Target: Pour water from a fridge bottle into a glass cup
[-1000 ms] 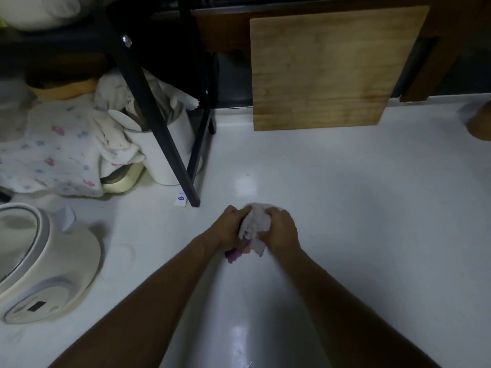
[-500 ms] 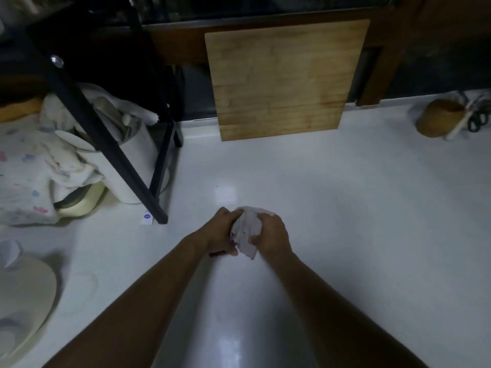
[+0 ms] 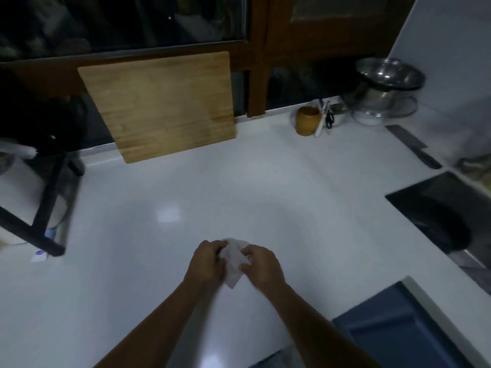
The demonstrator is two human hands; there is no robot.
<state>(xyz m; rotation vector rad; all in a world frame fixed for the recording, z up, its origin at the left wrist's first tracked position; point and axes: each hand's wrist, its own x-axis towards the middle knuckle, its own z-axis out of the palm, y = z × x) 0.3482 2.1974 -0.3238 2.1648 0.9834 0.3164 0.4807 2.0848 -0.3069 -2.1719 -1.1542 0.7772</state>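
Note:
A crumpled white cloth (image 3: 234,258) is held between both hands above the white countertop (image 3: 265,187). My left hand (image 3: 206,262) grips its left side and my right hand (image 3: 261,265) pinches its right side. No fridge bottle and no glass cup show in this view.
A wooden cutting board (image 3: 162,104) leans against the dark window at the back. A black rack leg (image 3: 45,208) stands at the left. At the back right are a wooden cup (image 3: 307,120), steel bowls (image 3: 385,86) and a cleaver (image 3: 413,146). A dark sink (image 3: 443,216) lies right, a blue cabinet front (image 3: 398,333) below.
The view has swung to the right: the rack and cloths slid off to the left, and the sink, bowls and cleaver came into sight. Both hands still hold the cloth.

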